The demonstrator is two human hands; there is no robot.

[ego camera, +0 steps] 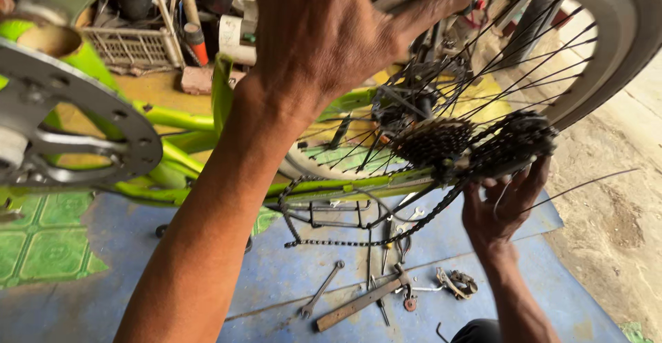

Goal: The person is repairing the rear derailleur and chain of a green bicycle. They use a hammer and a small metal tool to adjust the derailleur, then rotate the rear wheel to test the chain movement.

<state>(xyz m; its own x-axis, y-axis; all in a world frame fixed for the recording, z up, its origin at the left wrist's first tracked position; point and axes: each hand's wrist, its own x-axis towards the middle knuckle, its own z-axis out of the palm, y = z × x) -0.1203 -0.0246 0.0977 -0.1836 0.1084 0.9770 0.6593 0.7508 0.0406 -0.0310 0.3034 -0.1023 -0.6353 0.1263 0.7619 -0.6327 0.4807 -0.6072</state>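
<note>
A person's left hand (pixel 331 33) is reaching up, fingers (pixel 434 8) pressing flat against the rear tire (pixel 607 33) of an upturned green bicycle, while the right hand (pixel 500 208) is cupping the derailleur (pixel 514 143) from below. Its fingertips are hidden behind the derailleur; the chain (pixel 358 236) is hanging slack near the cassette (pixel 431 139).

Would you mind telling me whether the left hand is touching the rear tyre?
Touching. The head view shows the left hand reaching up with its fingertips pressed against the inner edge of the pale rear tyre.
</note>
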